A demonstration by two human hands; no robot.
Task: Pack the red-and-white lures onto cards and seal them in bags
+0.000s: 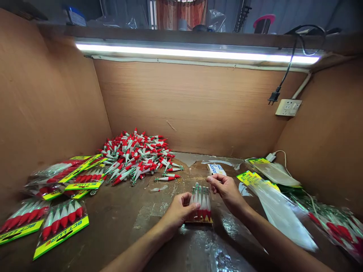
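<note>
In front of me several red-and-white squid jigs [203,204] stand side by side in a row, red ends down and green hook crowns up. My left hand [181,209] grips the row from its left side, thumb across the front. Whether a clear bag wraps them I cannot tell. Just above and to the right, my right hand [224,187] is closed in a pinch, apart from the hooks; what lies between its fingertips is too small to make out. Behind it lies a small white card with blue writing [217,169].
A heap of loose squid jigs [136,155] lies at the back left. Packed jigs with yellow "BCT LURE" headers [64,223] lie at left. At right are flat clear bags [279,207] and more jigs [337,226]. A black plug [273,97] hangs by the outlet [288,107].
</note>
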